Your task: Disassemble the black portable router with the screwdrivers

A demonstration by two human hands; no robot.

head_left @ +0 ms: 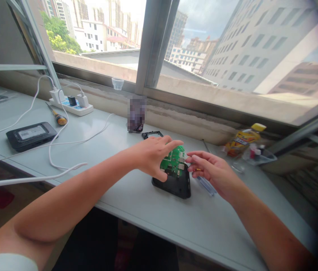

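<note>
My left hand (pixel 150 156) lies over a green circuit board (pixel 175 162), with the fingers across its top and the thumb down its near side. The board sits on a flat black device casing (pixel 177 187) and tilts up from it. My right hand (pixel 212 173) is to the right of the board, its curled fingertips at the board's edge. Whether those fingers pinch something small is hidden. A clear blue strip-like tool (pixel 205 185) lies under that hand, touching the casing's right side.
A small black frame (pixel 152 134) lies behind the board. Further left are a black device (pixel 31 135), an orange-handled screwdriver (pixel 60 119), a power strip (pixel 71 105) and white cables (pixel 63 150). A yellow-capped bottle (pixel 245 140) and a clear tray (pixel 257 157) stand right.
</note>
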